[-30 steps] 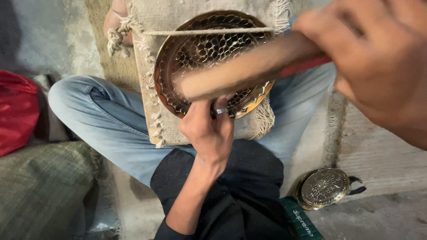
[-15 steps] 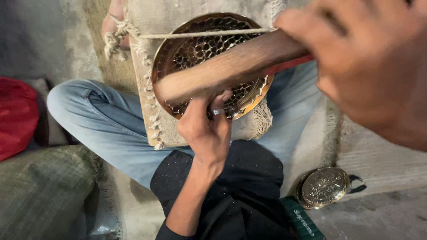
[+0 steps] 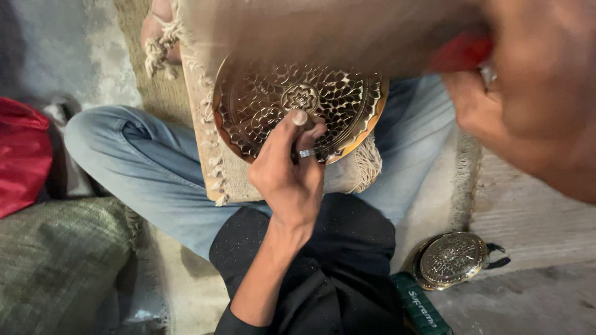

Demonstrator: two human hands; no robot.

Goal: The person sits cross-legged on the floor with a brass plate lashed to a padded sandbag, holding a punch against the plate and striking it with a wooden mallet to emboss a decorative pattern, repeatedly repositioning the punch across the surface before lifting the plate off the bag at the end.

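A round brass plate [image 3: 338, 102] with a cut honeycomb pattern and a flower medallion lies on a cloth-covered board [image 3: 218, 170] across my lap. My left hand [image 3: 288, 177], with a ring on one finger, rests on the plate's near side. Its fingers are pinched around a small tool that is mostly hidden. My right hand [image 3: 534, 105] is raised close to the camera and blurred. It grips a wooden mallet [image 3: 323, 31] with a red part near the fist. The mallet's shaft crosses above the plate's far rim.
I sit cross-legged in blue jeans [image 3: 130, 155] on a concrete floor. A smaller round engraved brass piece [image 3: 451, 259] lies on the floor at the right, with a green object [image 3: 417, 305] beside it. A red cloth [image 3: 22, 155] and a grey-green sack [image 3: 56, 254] are at the left.
The mallet has swung up from across the plate's middle to its far rim, closer to the camera and more blurred. My left hand stays pinched on the plate.
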